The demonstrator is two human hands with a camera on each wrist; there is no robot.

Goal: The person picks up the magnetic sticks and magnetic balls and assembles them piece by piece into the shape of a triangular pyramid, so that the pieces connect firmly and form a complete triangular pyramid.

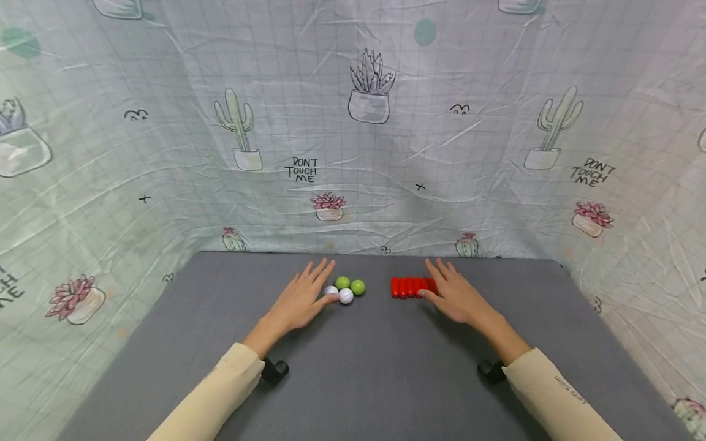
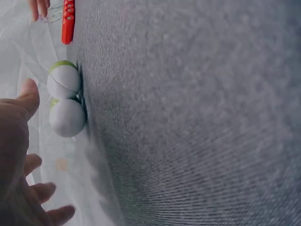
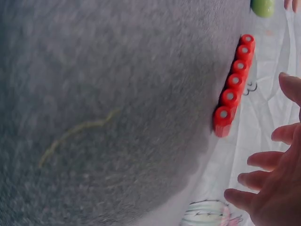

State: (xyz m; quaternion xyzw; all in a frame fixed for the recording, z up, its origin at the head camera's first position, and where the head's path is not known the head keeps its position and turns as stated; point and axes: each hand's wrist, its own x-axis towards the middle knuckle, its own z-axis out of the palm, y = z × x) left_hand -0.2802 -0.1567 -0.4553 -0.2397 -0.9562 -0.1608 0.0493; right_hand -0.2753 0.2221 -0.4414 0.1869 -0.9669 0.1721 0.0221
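Observation:
My left hand (image 1: pixel 300 300) is held with fingers spread, just left of a small cluster of balls. That cluster has two white balls (image 1: pixel 346 296) in front and two green balls (image 1: pixel 358 287) behind; the thumb overlaps one white ball in the head view. In the left wrist view the white balls (image 2: pixel 67 117) are apart from the thumb. My right hand (image 1: pixel 460 297), fingers also spread, partly covers a row of several short red sticks (image 1: pixel 409 287) lying side by side. Their ends (image 3: pixel 230 96) show pale round centres in the right wrist view, apart from the fingers.
A dark grey cloth surface (image 1: pixel 369 373) lies under everything. Behind and at both sides hangs a pale curtain (image 1: pixel 408 141) printed with cacti and potted plants. Black wrist mounts (image 1: pixel 274 371) protrude below both sleeves. A thin yellowish strand (image 3: pixel 77 128) lies on the cloth.

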